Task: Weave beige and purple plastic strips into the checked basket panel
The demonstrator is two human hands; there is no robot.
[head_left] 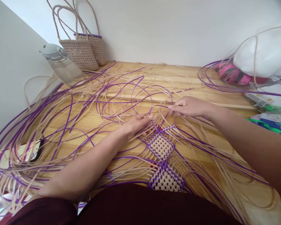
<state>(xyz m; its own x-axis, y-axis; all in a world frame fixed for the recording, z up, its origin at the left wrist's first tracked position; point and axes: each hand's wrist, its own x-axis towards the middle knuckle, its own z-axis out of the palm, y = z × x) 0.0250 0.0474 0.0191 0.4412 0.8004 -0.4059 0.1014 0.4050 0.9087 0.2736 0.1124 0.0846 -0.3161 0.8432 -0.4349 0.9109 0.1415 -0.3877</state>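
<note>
A woven piece (161,146) of beige and purple strands lies on the wooden table, with diamond-shaped blocks one above the other. My left hand (137,125) is at its upper left edge, thumb and forefinger pinched on a purple strand near the weave. To the upper right, my right hand (182,107) pinches a purple strand (159,106) that arcs over toward my left fingertips. Loose beige and purple strands fan out from the piece on both sides and pass under both forearms.
Two woven bags (81,53) and a clear bottle (64,67) stand at the back left. A phone (36,150) lies under strands at the left. Plastic-wrapped bundles (259,56) sit at the right. A wooden table (182,75) meets the wall behind.
</note>
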